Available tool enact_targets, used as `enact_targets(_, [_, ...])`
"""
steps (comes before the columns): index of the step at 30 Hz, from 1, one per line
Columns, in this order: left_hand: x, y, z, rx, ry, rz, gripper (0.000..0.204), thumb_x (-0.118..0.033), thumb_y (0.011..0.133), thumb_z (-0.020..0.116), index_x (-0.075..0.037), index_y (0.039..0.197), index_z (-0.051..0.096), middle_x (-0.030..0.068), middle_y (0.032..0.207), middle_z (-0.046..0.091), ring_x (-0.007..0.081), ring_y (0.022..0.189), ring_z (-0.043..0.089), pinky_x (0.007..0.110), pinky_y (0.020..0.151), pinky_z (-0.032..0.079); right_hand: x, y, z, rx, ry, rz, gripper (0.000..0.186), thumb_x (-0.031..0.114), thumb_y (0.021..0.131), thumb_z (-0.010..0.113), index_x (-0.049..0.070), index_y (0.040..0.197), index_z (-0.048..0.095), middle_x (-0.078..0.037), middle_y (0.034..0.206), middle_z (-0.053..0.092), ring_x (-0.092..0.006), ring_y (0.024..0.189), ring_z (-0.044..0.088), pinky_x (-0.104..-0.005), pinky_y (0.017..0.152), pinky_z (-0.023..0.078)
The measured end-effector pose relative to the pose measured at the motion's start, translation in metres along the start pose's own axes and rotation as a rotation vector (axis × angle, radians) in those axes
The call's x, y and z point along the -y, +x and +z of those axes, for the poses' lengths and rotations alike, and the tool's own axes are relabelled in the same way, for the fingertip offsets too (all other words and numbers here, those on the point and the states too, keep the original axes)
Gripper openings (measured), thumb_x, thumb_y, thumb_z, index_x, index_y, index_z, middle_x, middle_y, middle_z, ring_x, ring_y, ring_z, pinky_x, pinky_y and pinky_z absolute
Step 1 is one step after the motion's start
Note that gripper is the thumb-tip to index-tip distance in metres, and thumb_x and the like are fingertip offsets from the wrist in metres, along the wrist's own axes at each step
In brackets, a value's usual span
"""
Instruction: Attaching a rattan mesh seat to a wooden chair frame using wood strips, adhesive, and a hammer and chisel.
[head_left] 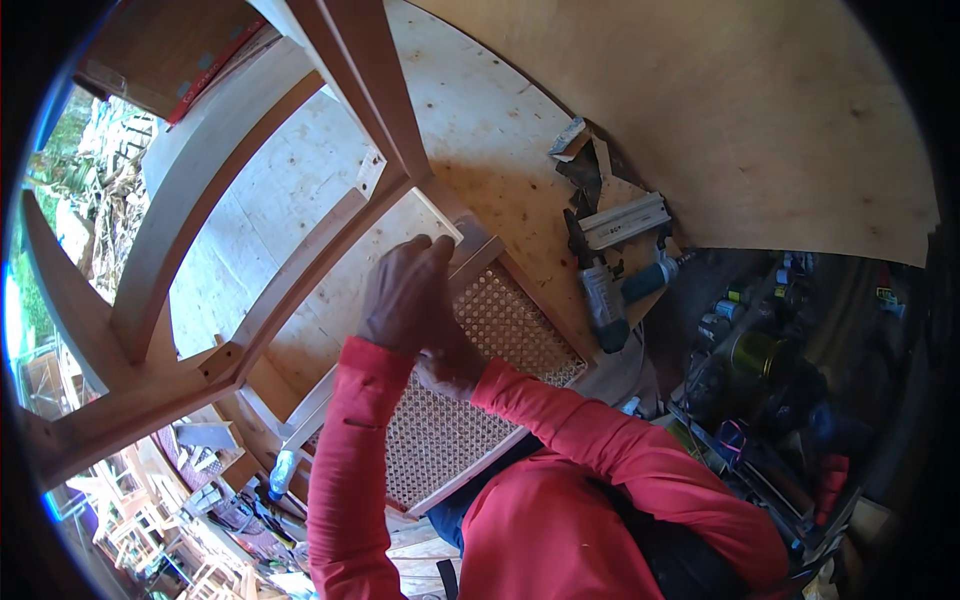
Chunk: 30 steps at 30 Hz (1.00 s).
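Observation:
A wooden chair frame (pixel 393 140) with curved rails lies tilted across the bench, with a woven cane panel (pixel 516 314) in it, below and right of the upper frame. My left hand (pixel 405 292) is closed, with its knuckles up beside a pale strip of the frame (pixel 430 212); what its fingers grip is hidden. My right hand (pixel 448 362) is lower, just behind my left hand and over the cane panel, with its fingers curled and mostly hidden, so what it holds cannot be made out.
A plywood top (pixel 480 100) carries two power tools (pixel 603 305), a metal bar (pixel 625 220) and scraps. A plywood sheet (pixel 760 120) stands at right, above dark clutter and cans (pixel 755 355). A cardboard box (pixel 150 55) is at upper left; stacked wooden pieces (pixel 150 510) are at lower left.

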<state>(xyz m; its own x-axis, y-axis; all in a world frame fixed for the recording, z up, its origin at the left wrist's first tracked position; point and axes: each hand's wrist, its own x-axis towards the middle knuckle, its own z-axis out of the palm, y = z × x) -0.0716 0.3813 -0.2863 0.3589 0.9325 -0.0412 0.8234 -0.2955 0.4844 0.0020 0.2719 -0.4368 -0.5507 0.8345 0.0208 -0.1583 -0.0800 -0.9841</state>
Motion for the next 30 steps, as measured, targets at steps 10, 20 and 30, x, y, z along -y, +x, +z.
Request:
enact_targets(10, [-0.023, -0.202, -0.084, -0.768, -0.365, -0.495, 0.016, 0.001, 0.108, 0.051, 0.001, 0.117, 0.064, 0.0086, 0.096, 0.07, 0.0143, 0.09, 0.067, 0.028, 0.08, 0.053, 0.043, 0.027, -0.027, -0.18, -0.787, -0.69, 0.01, 0.004, 0.08, 0.073, 0.009, 0.088, 0.07, -0.007, 0.096, 0.067, -0.027, 0.099, 0.062, -0.0485, 0.091, 0.048])
enact_targets(20, [-0.103, -0.451, -0.008, -1.116, -0.484, -1.077, 0.026, -0.005, 0.113, 0.043, -0.003, 0.136, 0.055, 0.0076, 0.107, 0.071, 0.0067, 0.08, 0.056, 0.022, 0.077, 0.048, 0.051, 0.026, -0.03, -0.016, -1.046, -0.833, 0.031, 0.006, 0.09, 0.075, 0.011, 0.12, 0.076, -0.006, 0.107, 0.067, -0.0291, 0.102, 0.063, -0.0441, 0.096, 0.049])
enact_targets(30, [-0.154, -0.477, 0.188, -1.362, -0.694, -1.411, 0.013, -0.009, 0.109, 0.054, -0.004, 0.115, 0.064, -0.002, 0.091, 0.066, 0.0019, 0.07, 0.048, 0.02, 0.061, 0.039, 0.056, 0.029, -0.037, 0.082, -1.141, -0.852, 0.033, 0.001, 0.086, 0.074, 0.007, 0.118, 0.075, -0.01, 0.109, 0.065, -0.0316, 0.104, 0.063, -0.0454, 0.094, 0.049])
